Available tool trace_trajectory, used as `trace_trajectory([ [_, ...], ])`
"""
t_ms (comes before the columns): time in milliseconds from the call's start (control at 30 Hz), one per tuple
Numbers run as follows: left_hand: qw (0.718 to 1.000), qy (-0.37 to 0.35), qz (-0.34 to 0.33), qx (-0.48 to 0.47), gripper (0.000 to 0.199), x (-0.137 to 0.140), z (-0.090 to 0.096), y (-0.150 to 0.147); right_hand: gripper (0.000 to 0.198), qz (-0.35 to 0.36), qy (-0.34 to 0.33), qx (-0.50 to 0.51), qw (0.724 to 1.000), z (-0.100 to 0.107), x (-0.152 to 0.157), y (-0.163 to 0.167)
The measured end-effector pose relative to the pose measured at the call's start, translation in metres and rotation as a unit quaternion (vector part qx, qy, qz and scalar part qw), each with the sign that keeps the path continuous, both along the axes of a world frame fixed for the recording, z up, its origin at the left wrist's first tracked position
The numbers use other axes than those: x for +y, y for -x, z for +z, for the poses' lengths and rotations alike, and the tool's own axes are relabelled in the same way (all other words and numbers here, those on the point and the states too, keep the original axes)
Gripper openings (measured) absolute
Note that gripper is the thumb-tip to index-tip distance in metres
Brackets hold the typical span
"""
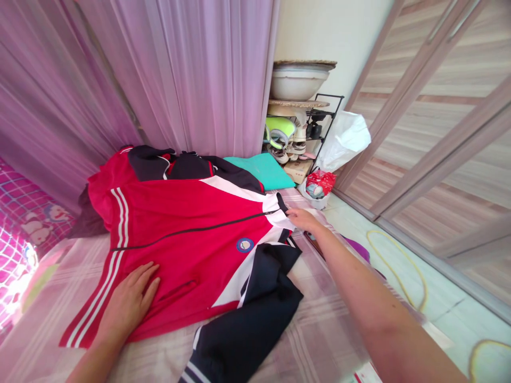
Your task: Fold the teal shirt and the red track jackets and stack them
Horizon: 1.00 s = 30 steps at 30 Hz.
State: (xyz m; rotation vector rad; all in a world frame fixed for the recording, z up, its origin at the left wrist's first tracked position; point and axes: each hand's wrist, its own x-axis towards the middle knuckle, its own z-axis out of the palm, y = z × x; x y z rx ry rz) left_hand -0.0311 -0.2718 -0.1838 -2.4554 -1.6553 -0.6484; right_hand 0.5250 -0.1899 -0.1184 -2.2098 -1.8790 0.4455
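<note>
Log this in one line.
left hand: resting on dark-sleeved red-white fabric jacket; right hand: touching jacket's white collar; beneath: pale plaid cloth

There was one left hand [131,298] and one right hand [302,218], two in all. One red jacket [183,205] bore one round badge [245,245] and one zipper. Around were one phone [313,241], one white bag [351,135], one cardboard box [297,171] and two door handles [463,19]; the shoes [280,155] were too crowded to count.

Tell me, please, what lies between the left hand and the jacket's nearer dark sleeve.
The head view shows the red jacket front, its pocket slit and white panel.
</note>
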Motion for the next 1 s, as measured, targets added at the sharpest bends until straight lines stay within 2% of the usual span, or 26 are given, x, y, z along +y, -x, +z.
trace_trajectory([
  [67,1.0,-0.001,0.001,-0.003,0.062,0.0,0.001,-0.001,0.033,0.01,0.014,0.008,1.0,-0.001,-0.001,-0.002],
  [167,1.0,-0.004,0.001,-0.008,0.061,0.0,0.003,-0.002,0.043,0.008,0.027,0.011,1.0,-0.002,-0.002,-0.001],
  [367,1.0,-0.009,0.004,-0.002,0.061,0.001,0.003,-0.002,0.047,-0.026,-0.006,-0.012,1.0,-0.004,-0.016,-0.003],
  [500,1.0,-0.009,0.0,0.003,0.061,0.002,0.002,-0.001,0.033,-0.062,-0.044,-0.099,0.992,-0.009,-0.034,-0.005],
  [633,1.0,-0.001,-0.001,0.011,0.062,0.002,0.003,-0.001,0.029,-0.086,-0.043,-0.171,0.981,-0.008,-0.043,-0.007],
  [733,1.0,0.003,-0.002,0.018,0.065,0.002,0.002,0.0,0.035,-0.044,-0.113,-0.146,0.982,0.002,-0.037,0.004],
  [867,1.0,0.0,-0.001,0.026,0.065,0.002,0.001,0.001,0.049,0.077,-0.233,-0.09,0.965,0.016,-0.011,0.047],
  [933,0.999,-0.003,0.002,0.032,0.064,0.001,0.001,0.001,0.053,0.132,-0.243,-0.084,0.957,0.016,0.006,0.072],
  [1000,0.999,-0.003,0.005,0.039,0.065,0.0,0.001,0.0,0.056,0.166,-0.208,-0.095,0.959,0.01,0.02,0.089],
])
